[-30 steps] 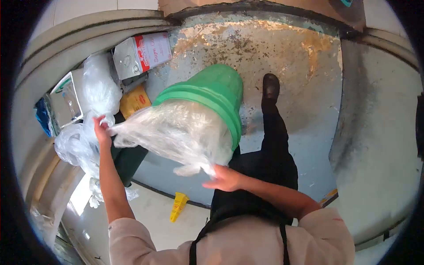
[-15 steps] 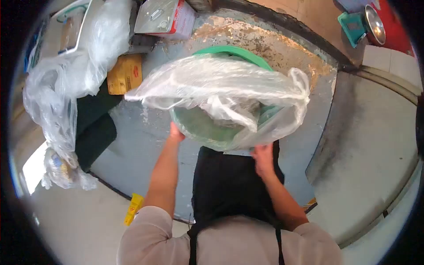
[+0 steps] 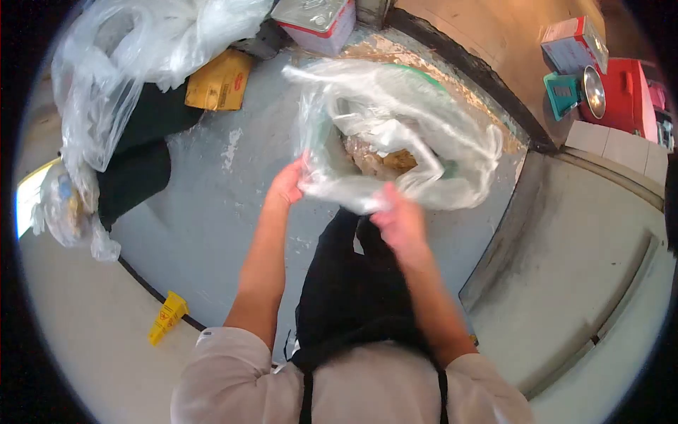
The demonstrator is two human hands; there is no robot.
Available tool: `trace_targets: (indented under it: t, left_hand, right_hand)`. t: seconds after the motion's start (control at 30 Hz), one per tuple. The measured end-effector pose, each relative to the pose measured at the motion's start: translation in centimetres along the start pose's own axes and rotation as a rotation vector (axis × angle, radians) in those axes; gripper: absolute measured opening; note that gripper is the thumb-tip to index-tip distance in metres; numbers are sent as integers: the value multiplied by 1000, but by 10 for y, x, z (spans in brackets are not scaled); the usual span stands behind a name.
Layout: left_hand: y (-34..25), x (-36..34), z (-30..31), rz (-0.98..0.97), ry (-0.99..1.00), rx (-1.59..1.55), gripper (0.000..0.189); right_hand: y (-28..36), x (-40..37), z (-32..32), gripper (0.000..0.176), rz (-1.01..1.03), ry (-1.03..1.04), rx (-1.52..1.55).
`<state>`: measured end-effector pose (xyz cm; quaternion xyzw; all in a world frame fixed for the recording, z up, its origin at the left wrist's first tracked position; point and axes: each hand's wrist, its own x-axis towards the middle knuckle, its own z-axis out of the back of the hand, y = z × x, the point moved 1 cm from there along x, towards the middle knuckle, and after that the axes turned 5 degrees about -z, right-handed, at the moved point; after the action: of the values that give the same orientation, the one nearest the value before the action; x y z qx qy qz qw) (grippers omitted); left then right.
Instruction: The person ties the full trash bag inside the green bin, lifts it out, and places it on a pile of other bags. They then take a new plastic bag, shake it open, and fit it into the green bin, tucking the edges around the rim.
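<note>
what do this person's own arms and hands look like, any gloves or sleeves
No gloves: the left hand and right hand are bare, the right one blurred. The forearms are uncovered below short, pale beige sleeves.

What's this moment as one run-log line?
left grip at left side of clear thin plastic liner | right grip blurred at liner's near edge | liner draped over round green plastic bin | brown contents visible
</note>
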<state>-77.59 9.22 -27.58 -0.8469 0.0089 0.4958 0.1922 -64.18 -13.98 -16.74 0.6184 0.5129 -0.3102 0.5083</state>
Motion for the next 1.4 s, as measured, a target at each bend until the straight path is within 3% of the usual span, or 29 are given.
trace_targets:
  t: [0.03,0.1,0.13,0.17,0.27,0.3,0.37,0.4,0.47,0.5,0.53,0.6,0.7,0.73,0.8,0.83,0.9,1.0,1.07,1.1,1.17,1.2,1.27,1.3,1.37,1.4]
  left_hand:
    - [-16,-20,-22,-86,97,-126,32]
    - [-36,-55,-61,-422,39,84,31]
    - [-50,-73,-82,-593,10,185,31]
    - [-62,-100,-103,-620,75,577,35]
    - [-78,-142,-119,-965,156,1147,40]
    - [-73,-123,-93,-829,145,669,58]
    - [-60,-99,-42,-913,-99,952,73]
    - [-57,-93,-31,-940,-219,1095,81]
    - [-46,-82,-51,-820,-279,1588,90]
    - [-42,-72,-65,-742,-303,1831,95]
    - [-48,-55,-81,-845,-311,1792,95]
    - [-68,-13,-113,-1029,-316,1700,97]
    - [-98,52,-143,-684,379,603,85]
    - [-107,49,-151,-744,407,776,81]
    - [-135,30,-171,-855,466,1136,74]
    - [-126,30,-166,-700,551,1036,66]
    - [-109,21,-151,-777,540,897,66]
    - [-86,22,-123,-796,533,685,71]
    - [-85,26,-132,-859,631,772,74]
    - [-97,27,-153,-940,730,927,75]
    - [-91,55,-184,-843,879,879,72]
    - [-68,84,-191,-660,911,676,70]
    - [-50,104,-197,-601,913,727,59]
    - [-49,105,-194,-725,888,980,52]
    - [-47,103,-192,-922,814,1375,45]
    - [-43,103,-192,-992,763,1445,44]
  right_hand:
    - [42,-20,-4,27,138,-168,-236]
    - [86,-40,23,22,349,-246,-486]
    - [97,-51,40,22,334,-290,-524]
    - [103,-64,60,23,321,-334,-561]
    - [110,-95,121,22,463,-493,-380]
    - [112,-105,131,24,550,-491,-235]
    - [123,-126,128,39,903,-788,-222]
    - [129,-130,109,48,1051,-776,-432]
    - [119,-136,55,67,1325,-743,-866]
    - [108,-130,24,80,1341,-562,-1163]
    - [94,-118,-11,93,1333,-362,-1451]
    - [59,-63,-55,111,1376,-159,-1544]
    - [91,21,-100,93,1511,-567,-1642]
    - [115,47,-110,88,1580,-709,-1614]
    - [169,68,-138,81,1603,-662,-1535]
    - [187,74,-143,76,1309,-432,-1621]
    - [209,79,-142,68,711,0,-1664]
    - [199,72,-120,46,673,178,-1627]
    - [184,41,-131,32,552,196,-1720]
    - [164,33,-134,34,626,237,-1771]
    - [148,20,-142,38,762,312,-1866]
    - [153,5,-152,39,821,347,-1914]
    - [174,-22,-151,46,918,391,-1862]
    - [193,-37,-135,51,957,396,-1761]
    - [230,-60,-98,70,888,171,-1399]
    - [245,-58,-68,79,1006,-65,-1371]
